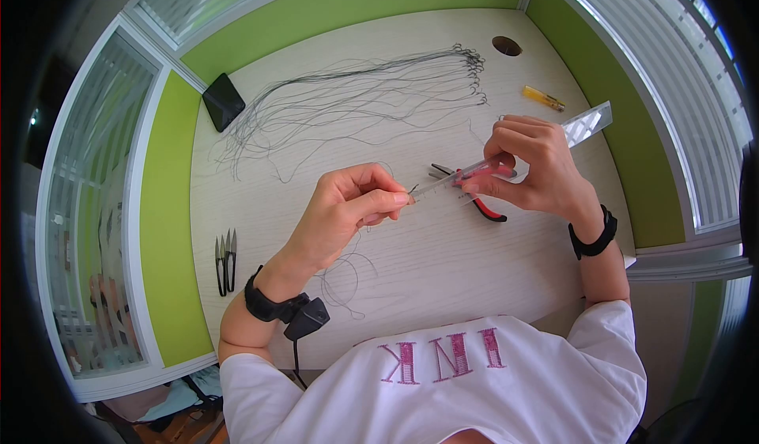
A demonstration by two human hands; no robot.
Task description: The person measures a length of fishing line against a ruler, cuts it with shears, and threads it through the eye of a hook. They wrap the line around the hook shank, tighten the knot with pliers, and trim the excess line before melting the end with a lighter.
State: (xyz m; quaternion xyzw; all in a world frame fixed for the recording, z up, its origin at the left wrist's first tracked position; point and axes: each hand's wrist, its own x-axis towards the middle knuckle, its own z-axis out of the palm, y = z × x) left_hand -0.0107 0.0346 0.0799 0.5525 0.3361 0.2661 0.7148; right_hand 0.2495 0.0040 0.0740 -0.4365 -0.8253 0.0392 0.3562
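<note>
My left hand (348, 203) is closed in a pinch on a small dark fishing hook (413, 188), mostly hidden by the fingertips. A thin line (352, 274) hangs below this hand and lies in loose loops on the table. My right hand (541, 163) grips a clear plastic ruler (589, 122) between thumb and fingers. The ruler slants down to the left, its end by the left fingertips. Beneath the ruler and right hand lie red-and-black pliers (490, 209), partly covered.
Many thin lines (348, 88) with hooks (473, 63) at their right ends spread across the back of the table. A yellow lighter (543, 98) and a cable hole (507, 45) are at right. Thread snips (226, 262) and a black phone (223, 102) are at left. Green partitions (356, 13) enclose the table.
</note>
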